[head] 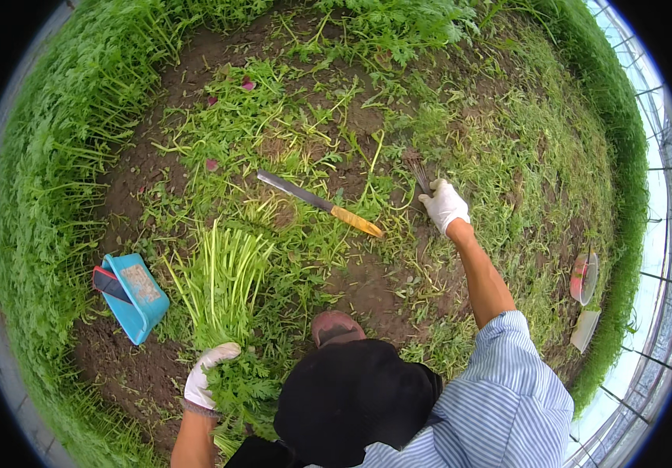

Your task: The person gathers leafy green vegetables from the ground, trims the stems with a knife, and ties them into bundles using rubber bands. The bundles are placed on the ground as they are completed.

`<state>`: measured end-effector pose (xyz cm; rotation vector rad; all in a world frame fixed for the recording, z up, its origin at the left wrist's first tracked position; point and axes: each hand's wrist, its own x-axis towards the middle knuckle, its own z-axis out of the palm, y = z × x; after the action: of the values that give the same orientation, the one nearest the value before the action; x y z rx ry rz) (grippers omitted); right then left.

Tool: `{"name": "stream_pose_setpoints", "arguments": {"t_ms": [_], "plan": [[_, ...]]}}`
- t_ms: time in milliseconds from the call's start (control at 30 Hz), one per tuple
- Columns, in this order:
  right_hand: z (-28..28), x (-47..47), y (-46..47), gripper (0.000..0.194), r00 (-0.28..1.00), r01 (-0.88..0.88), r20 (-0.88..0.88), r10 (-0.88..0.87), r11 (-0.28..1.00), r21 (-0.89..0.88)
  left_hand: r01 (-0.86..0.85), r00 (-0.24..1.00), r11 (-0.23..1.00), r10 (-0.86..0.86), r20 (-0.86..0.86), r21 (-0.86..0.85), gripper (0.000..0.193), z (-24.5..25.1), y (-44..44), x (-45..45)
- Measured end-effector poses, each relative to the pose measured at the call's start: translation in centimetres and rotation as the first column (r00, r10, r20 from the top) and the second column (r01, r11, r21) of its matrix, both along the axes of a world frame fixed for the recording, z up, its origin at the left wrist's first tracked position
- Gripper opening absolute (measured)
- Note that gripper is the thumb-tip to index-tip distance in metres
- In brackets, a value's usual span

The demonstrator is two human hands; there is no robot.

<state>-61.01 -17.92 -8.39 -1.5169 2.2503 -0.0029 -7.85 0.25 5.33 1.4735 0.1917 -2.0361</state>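
Note:
My left hand [210, 374], in a white glove, is closed around the leafy part of a bunch of cut greens [225, 281]. Their pale stems fan out away from me, and the leaves hang near my body. Farther out on the right, my white-gloved right hand [444, 205] grips a bundle of thin brown strands [416, 167], whose exact kind is unclear. Between the two hands lies a long-bladed knife [324, 205] with a yellowish wooden handle, its dark blade pointing up and left over loose trimmings.
A blue plastic basket [151, 307] lies tipped at left, with a red-edged dark flat object [110, 284] in it. Standing greens [72, 134] line the left side. A clear plastic tub [585, 278] sits far right. My boot toe [336, 329] shows below.

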Motion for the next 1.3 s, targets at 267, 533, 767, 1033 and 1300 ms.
{"name": "stream_pose_setpoints", "arguments": {"t_ms": [267, 533, 767, 1033, 1300], "plan": [[0.0, -0.2, -1.7, 0.029, 0.978, 0.056, 0.205, -0.035, 0.994, -0.097, 0.367, 0.915, 0.899, -0.303, 0.266, -0.240, 0.021, 4.7, 0.8, 3.5], [8.3, 13.0, 3.0, 0.018, 0.713, -0.216, 0.562, 0.419, 0.894, -0.393, 0.268, 0.959, 0.956, -0.252, 0.131, -0.122, 0.026, 5.8, 1.9, 6.0], [9.0, 25.5, 4.1, 0.052, 0.013, -0.795, 0.293, 0.956, 0.188, -0.577, 0.699, 0.691, 0.696, -0.597, 0.408, -0.166, 0.038, 7.6, 2.0, 8.3], [10.9, 22.1, -1.3, 0.045, 0.696, -0.682, 0.071, 0.715, 0.688, -0.246, 0.635, 0.667, 0.771, -0.577, 0.472, 0.046, 0.034, 11.7, 2.8, 9.3], [8.9, 28.3, -0.7, 0.057, 0.221, -0.915, 0.298, 0.929, 0.303, -0.265, 0.811, 0.405, 0.582, -0.633, 0.660, 0.061, 0.063, 12.2, 0.9, 7.2]]}}
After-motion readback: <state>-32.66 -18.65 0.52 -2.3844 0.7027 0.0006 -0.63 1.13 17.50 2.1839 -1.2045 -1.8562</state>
